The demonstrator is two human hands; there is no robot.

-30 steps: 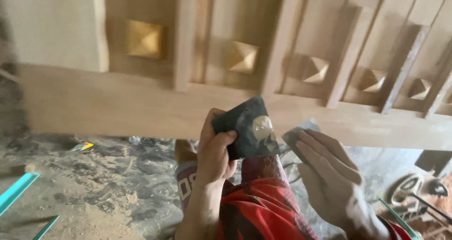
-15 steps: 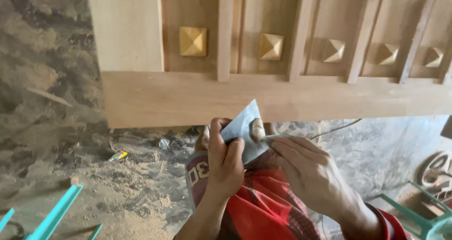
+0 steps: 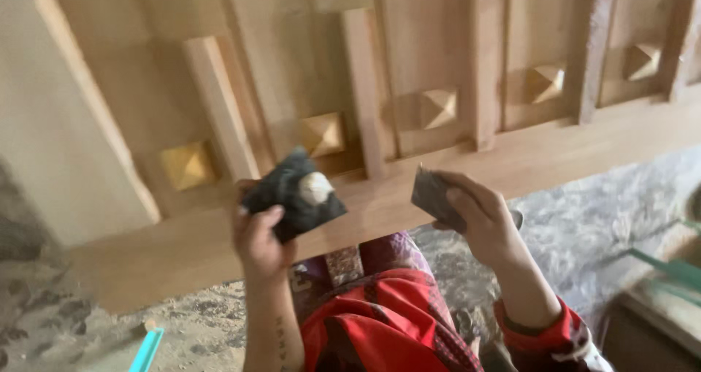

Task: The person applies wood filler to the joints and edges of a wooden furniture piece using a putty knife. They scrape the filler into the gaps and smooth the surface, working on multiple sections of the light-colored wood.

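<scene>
Dark crumpled sandpaper sheet (image 3: 292, 193) with a pale blob of filler (image 3: 315, 187) on it sits left of centre, pinched in the left hand (image 3: 259, 237), fingers closed on its lower edge. Right hand (image 3: 478, 219) just to the right, well apart from it, gripping a small grey flat scraper-like piece (image 3: 432, 194) between thumb and fingers. Far behind: wooden door panel (image 3: 453, 167) with pyramid studs (image 3: 437, 108). Sawdust floor (image 3: 66, 335) near left. Risk: the blob looks loosely seated; tilting the sheet could drop it onto the red garment (image 3: 380, 328).
</scene>
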